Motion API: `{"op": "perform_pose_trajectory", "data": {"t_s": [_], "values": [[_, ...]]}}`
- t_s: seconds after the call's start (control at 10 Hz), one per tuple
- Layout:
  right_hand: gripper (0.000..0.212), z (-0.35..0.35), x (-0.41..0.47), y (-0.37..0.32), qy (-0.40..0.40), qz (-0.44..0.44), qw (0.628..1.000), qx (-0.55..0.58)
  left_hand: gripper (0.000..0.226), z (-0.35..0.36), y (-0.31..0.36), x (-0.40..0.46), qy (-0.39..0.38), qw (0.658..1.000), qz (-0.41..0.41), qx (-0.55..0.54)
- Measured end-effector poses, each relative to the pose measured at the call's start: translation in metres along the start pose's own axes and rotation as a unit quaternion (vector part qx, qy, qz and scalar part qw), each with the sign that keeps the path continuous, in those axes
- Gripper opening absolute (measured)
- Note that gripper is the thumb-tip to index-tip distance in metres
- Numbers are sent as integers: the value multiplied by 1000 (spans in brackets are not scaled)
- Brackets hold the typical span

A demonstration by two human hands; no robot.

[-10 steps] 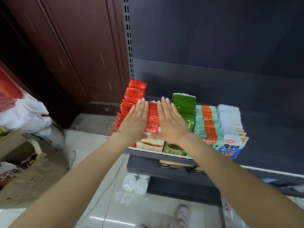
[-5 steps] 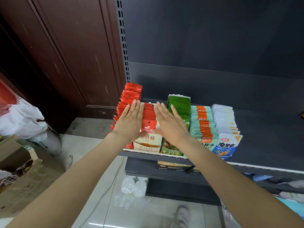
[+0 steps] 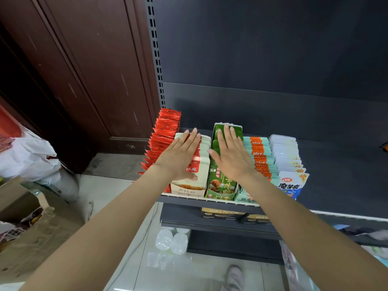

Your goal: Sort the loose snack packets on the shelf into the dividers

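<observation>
Both palms lie flat on the rows of packets at the front left of the dark shelf (image 3: 336, 185); the left hand (image 3: 180, 154) rests, fingers straight and close together, on the cream and red packets (image 3: 197, 175) in their white divider; the right hand (image 3: 231, 156), fingers straight and slightly fanned, thumb out, lies on the green packets (image 3: 220, 185) just beside; loose red packets (image 3: 163, 139) stand at the far left, teal and orange packets (image 3: 260, 152) and pale blue packets (image 3: 287, 156) to the right.
</observation>
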State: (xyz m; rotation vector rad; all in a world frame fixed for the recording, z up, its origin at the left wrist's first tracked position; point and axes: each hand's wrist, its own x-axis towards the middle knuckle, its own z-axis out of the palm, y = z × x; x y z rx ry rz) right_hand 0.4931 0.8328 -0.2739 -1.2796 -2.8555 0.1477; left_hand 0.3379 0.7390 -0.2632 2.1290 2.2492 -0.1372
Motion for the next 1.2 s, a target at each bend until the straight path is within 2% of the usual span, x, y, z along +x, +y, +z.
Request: {"op": "perform_pose_trajectory", "data": {"t_s": [0.1,0.2,0.3,0.4,0.5,0.6,0.8,1.0,1.2], "values": [[74,-4,0,5,-21,-23,999,18,116,4,0,3,10,1000,-8,-16],[75,-11,-4,12,-75,-60,994,42,116,5,3,7,13,1000,-18,-19],[87,-16,-5,14,-110,-80,990,39,116,5,1,8,9,1000,-8,-21],[109,-20,-2,13,-99,-86,991,-3,116,6,-1,5,16,1000,-5,-21],[123,-18,0,12,-55,-70,996,-30,117,7,2,5,18,1000,-11,-21],[126,-15,2,10,-74,-61,995,-34,118,5,2,7,9,1000,-15,-17],[120,-18,1,6,-75,-42,996,-2,100,0,1,4,7,999,-8,-44],[93,-26,-7,8,-48,-32,996,73,76,-10,9,1,26,996,-12,-80],[63,-35,-26,19,7,-31,989,146,45,-28,27,-1,91,986,-52,-131]]}}
